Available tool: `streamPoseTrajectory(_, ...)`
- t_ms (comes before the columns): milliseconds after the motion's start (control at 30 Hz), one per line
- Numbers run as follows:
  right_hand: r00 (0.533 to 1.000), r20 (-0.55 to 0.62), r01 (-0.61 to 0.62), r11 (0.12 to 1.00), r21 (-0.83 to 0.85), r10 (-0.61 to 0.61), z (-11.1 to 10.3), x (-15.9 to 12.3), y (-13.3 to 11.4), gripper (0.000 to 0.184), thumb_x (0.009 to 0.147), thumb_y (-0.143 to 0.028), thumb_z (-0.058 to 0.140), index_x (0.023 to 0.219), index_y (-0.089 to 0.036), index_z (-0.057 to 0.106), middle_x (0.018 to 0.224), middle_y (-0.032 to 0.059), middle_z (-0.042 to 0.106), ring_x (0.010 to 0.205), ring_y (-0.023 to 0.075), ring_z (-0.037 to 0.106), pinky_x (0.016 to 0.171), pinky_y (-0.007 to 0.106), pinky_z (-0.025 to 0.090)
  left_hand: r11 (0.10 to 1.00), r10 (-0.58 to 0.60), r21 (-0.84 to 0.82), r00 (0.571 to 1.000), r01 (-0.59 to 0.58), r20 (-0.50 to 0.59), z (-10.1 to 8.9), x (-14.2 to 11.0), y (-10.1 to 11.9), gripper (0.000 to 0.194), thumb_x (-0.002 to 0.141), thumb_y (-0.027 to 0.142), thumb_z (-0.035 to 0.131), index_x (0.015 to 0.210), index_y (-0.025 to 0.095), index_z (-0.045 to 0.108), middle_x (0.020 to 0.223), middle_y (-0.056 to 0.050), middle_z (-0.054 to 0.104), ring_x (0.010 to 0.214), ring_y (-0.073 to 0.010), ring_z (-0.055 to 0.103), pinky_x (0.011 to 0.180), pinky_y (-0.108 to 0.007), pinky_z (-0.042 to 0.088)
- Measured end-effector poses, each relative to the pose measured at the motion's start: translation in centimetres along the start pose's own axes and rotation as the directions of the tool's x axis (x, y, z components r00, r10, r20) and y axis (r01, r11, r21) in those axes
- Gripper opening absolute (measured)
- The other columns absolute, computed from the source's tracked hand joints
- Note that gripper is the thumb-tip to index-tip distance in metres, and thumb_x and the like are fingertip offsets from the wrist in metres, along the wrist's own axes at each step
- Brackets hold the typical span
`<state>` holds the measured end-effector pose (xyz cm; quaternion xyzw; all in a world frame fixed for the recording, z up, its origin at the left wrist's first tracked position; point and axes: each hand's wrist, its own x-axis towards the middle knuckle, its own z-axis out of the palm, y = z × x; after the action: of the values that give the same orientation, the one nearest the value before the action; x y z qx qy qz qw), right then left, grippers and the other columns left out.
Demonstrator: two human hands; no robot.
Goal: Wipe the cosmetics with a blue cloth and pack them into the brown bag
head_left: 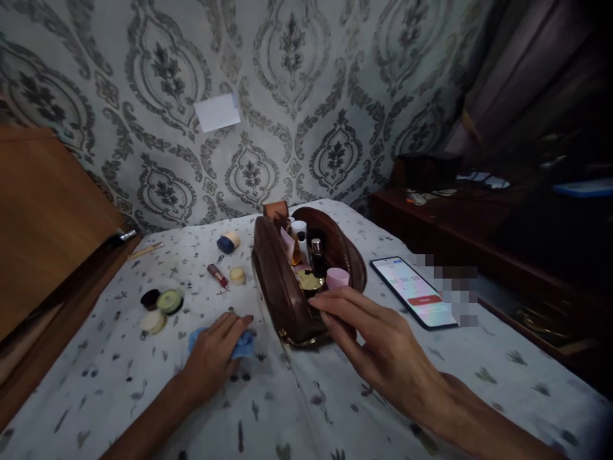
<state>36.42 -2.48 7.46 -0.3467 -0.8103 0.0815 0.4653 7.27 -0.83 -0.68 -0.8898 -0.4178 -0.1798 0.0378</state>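
Observation:
A brown leather cosmetic bag [282, 287] stands unzipped on the patterned sheet. Inside it are a gold-topped container [309, 281], a pink-lidded jar [337, 277], a dark bottle with a silvery cap [317, 255] and a white-capped bottle [299, 228]. My right hand [378, 332] reaches over the bag's front edge, fingers pinched together beside the gold-topped container; whatever they pinch, if anything, is hidden. To the left of the bag, my left hand [215, 345] presses down on a crumpled blue cloth [244, 345], fingers curled over it.
Left of the bag lie a lipstick [218, 275], a small cream-coloured jar [237, 275], a blue-and-cream round container [228, 242] and several small pots [168, 301]. A phone [412, 291] with a lit timer lies right. A wooden panel [48, 217] borders the left; dark furniture [431, 223] borders the right.

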Motion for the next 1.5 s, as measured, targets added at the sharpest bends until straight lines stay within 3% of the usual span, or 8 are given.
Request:
streamPoseTrajectory(267, 0.995, 0.08, 0.057, 0.995, 0.086, -0.064, 3.2, -1.6, -1.8, 0.024, 0.098, -0.012, 0.049, 0.112, -0.018, 0.067, 0.081, 0.004, 0.073, 0.069, 0.0138, 0.07, 0.06, 0.022, 0.055, 0.966, -0.259, 0.022, 0.966, 0.259, -0.015, 0.6, -0.5, -4.1, 0.046, 0.085, 0.008, 0.052, 0.129, 0.017, 0.051, 0.122, -0.013, 0.059, 0.116, -0.0305, 0.052, 0.096, -0.047, 0.049)
streamPoseTrajectory(567, 0.93, 0.341, -0.246, 0.918, 0.31, 0.134, 10.4, -0.5, -2.4, 0.026, 0.093, -0.023, 0.049, 0.101, -0.017, 0.074, 0.087, 0.0077, 0.076, 0.074, 0.0172, 0.072, 0.07, 0.028, 0.056, 0.882, -0.437, 0.234, 0.896, 0.41, 0.079, -1.2, -1.1, -4.6, 0.051, 0.085, 0.01, 0.057, 0.134, 0.019, 0.046, 0.119, -0.011, 0.057, 0.111, -0.0287, 0.056, 0.091, -0.042, 0.049)
streamPoseTrajectory(667, 0.845, 0.438, -0.485, 0.782, 0.391, 0.305, 13.4, 0.9, -1.7, 0.026, 0.087, -0.03, 0.053, 0.097, -0.015, 0.073, 0.073, 0.0039, 0.07, 0.056, 0.0136, 0.065, 0.056, 0.025, 0.05, 0.87, -0.473, 0.208, 0.876, 0.447, 0.096, -1.2, -1.3, -4.9, 0.05, 0.083, 0.006, 0.056, 0.131, 0.02, 0.049, 0.119, -0.01, 0.059, 0.113, -0.0273, 0.058, 0.093, -0.04, 0.049)
streamPoseTrajectory(767, 0.745, 0.51, -0.666, 0.515, 0.54, 0.429, 16.3, 2.2, -1.0, 0.025, 0.077, -0.036, 0.059, 0.088, -0.016, 0.068, 0.07, 0.0001, 0.066, 0.048, 0.0101, 0.059, 0.045, 0.021, 0.039, 0.874, -0.465, 0.199, 0.881, 0.443, 0.085, -1.2, -1.1, -5.1, 0.049, 0.081, 0.003, 0.054, 0.128, 0.019, 0.051, 0.117, -0.01, 0.06, 0.111, -0.0263, 0.059, 0.091, -0.039, 0.05)
streamPoseTrajectory(833, 0.694, 0.542, -0.715, 0.365, 0.596, 0.474, 18.0, 2.6, -0.4, 0.03, 0.072, -0.042, 0.063, 0.087, -0.016, 0.066, 0.068, -0.0012, 0.064, 0.047, 0.0098, 0.057, 0.041, 0.019, 0.033, 0.881, -0.448, 0.203, 0.891, 0.427, 0.071, -1.4, -0.6, -5.3, 0.049, 0.08, 0.001, 0.052, 0.126, 0.018, 0.053, 0.115, -0.011, 0.06, 0.109, -0.0266, 0.06, 0.088, -0.039, 0.051)
streamPoseTrajectory(933, 0.663, 0.53, -0.719, 0.253, 0.647, 0.529, 19.8, 2.2, 0.3, 0.038, 0.063, -0.05, 0.069, 0.081, -0.017, 0.062, 0.063, -0.0032, 0.061, 0.044, 0.0097, 0.053, 0.039, 0.02, 0.031, 0.888, -0.425, 0.214, 0.904, 0.408, 0.041, -2.0, 1.0, -6.2, 0.051, 0.079, 0.0, 0.049, 0.126, 0.017, 0.053, 0.117, -0.012, 0.06, 0.111, -0.0279, 0.058, 0.088, -0.04, 0.052)
streamPoseTrajectory(1233, 0.703, 0.503, -0.69, 0.31, 0.654, 0.503, 20.0, 0.2, 0.2, 0.031, 0.069, -0.044, 0.065, 0.083, -0.018, 0.06, 0.063, -0.0049, 0.058, 0.043, 0.0076, 0.05, 0.042, 0.02, 0.032, 0.923, -0.361, 0.163, 0.932, 0.35, 0.042, -1.0, 5.9, -10.9, 0.061, 0.083, -0.003, 0.042, 0.141, 0.015, 0.046, 0.152, -0.014, 0.046, 0.144, -0.0253, 0.037, 0.112, -0.042, 0.039)
streamPoseTrajectory(1500, 0.721, 0.487, -0.671, 0.324, 0.667, 0.493, 20.4, -0.1, 0.7, 0.031, 0.074, -0.045, 0.064, 0.088, -0.018, 0.059, 0.068, -0.0044, 0.058, 0.047, 0.0085, 0.054, 0.043, 0.02, 0.035, 0.921, -0.365, 0.181, 0.926, 0.344, 0.096, -0.6, 3.2, -10.6, 0.038, 0.086, 0.006, 0.044, 0.117, 0.016, 0.062, 0.114, -0.014, 0.062, 0.111, -0.0276, 0.059, 0.095, -0.041, 0.048)
